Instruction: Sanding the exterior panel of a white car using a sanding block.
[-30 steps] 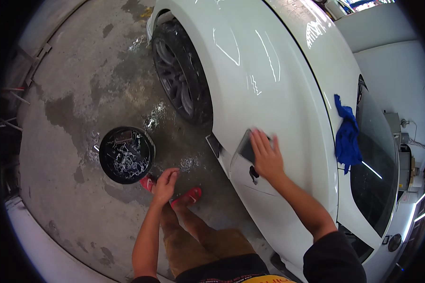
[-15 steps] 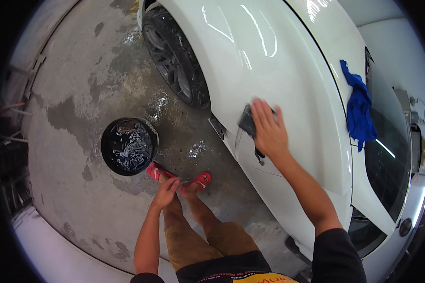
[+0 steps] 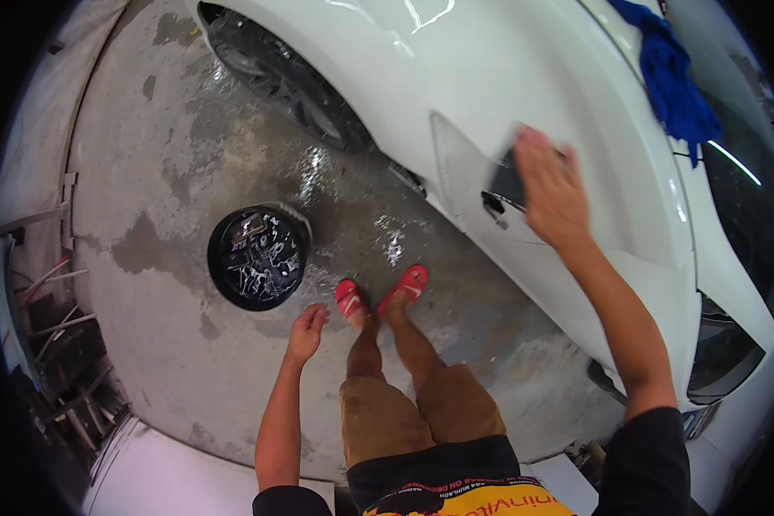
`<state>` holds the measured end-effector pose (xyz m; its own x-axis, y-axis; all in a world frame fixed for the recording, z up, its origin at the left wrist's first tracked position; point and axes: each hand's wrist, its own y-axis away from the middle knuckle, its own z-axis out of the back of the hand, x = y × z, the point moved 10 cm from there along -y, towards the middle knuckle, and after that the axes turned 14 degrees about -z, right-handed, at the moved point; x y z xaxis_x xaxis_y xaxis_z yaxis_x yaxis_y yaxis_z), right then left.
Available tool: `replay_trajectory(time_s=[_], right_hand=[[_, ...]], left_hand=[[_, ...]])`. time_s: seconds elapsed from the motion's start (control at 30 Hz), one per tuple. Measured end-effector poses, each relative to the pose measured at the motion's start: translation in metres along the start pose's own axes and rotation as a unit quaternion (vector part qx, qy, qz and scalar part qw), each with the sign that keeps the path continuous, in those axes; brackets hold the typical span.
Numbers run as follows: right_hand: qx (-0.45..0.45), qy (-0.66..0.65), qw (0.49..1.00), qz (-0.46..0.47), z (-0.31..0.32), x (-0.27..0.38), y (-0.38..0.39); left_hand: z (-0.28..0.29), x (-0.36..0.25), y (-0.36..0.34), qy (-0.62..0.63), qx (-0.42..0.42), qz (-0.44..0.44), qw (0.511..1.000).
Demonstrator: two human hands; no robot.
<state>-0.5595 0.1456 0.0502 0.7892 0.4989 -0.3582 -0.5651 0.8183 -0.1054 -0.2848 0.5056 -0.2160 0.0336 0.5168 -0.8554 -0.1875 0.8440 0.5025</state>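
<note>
My right hand (image 3: 555, 193) lies flat over a dark grey rectangular sheet (image 3: 507, 182), which looks like sandpaper, and holds it against the white car's panel (image 3: 464, 82) behind the front wheel. Motion blurs the fingers somewhat, and they hide part of the sheet. Just below it a short black connector (image 3: 494, 206) pokes out of the panel. Over the floor to the left, my left hand (image 3: 308, 332) hangs with loosely bent fingers, apart from everything and with nothing visible in it. The black bucket (image 3: 218, 273) of water stands closest to that hand.
A brown block-like piece (image 3: 248, 227) shows in the bucket. The car's front wheel (image 3: 275, 86) is at the upper left of the panel. A blue cloth (image 3: 669, 73) lies by the windshield. Wet patches shine on the concrete floor (image 3: 168, 297); clutter (image 3: 73, 378) lines the left wall.
My right hand and the sheet have slid along the panel toward the car's rear, nearer the connector. The view has shifted, and my left hand has moved away from my feet.
</note>
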Motion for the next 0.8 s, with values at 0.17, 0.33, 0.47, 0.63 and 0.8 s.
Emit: replay_trajectory(time_s=[0.17,0.33,0.47,0.63,0.8], right_hand=[[0.003,0.04,0.997,-0.065,-0.006,-0.037,0.078],[0.003,0.009,1.0,-0.016,0.018,0.024,-0.045],[0.03,0.028,0.997,-0.069,0.0,-0.006,0.04],[0.053,0.06,0.993,-0.083,-0.017,-0.04,0.096],[-0.02,-0.008,1.0,-0.023,0.021,0.043,-0.041]], left_hand=[[0.101,0.104,0.11,-0.09,-0.012,0.036,0.995],[0.045,0.088,0.078,-0.078,0.059,0.083,0.992],[0.113,0.116,0.136,-0.073,-0.013,0.103,0.992],[0.144,0.132,0.157,-0.167,-0.012,0.128,0.978],[0.134,0.125,0.106,-0.116,-0.011,0.098,0.988]])
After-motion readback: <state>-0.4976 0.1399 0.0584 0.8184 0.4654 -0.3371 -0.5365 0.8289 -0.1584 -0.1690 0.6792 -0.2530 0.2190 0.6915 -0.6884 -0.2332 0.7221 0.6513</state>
